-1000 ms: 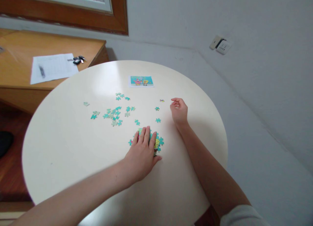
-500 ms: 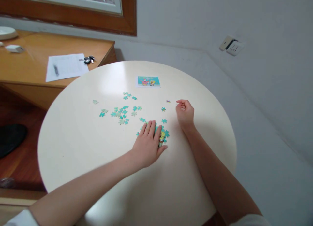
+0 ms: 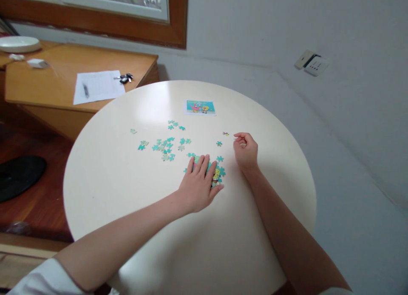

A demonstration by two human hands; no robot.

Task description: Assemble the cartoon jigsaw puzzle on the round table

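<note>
Our left hand [image 3: 198, 188] lies spread flat over the partly joined puzzle [image 3: 217, 174]. Our right hand [image 3: 247, 152], loosely curled, is to the puzzle's right, near a loose piece [image 3: 226, 134]; whether it grips anything, we cannot tell. Beyond, the picture card's [image 3: 200, 108] lettering is too small to read.

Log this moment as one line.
left hand: spread over joined puzzle section | right hand: curled beside multicolored piece, grip unclear | loose teal pieces: scattered on white table | picture card: beyond pieces

Pic card [image 3: 200, 109] at tbl [image 3: 121, 188] back, pcs cluster [image 3: 169, 145] L of ctr, joined pcs [image 3: 217, 174] nearer, to R
</note>
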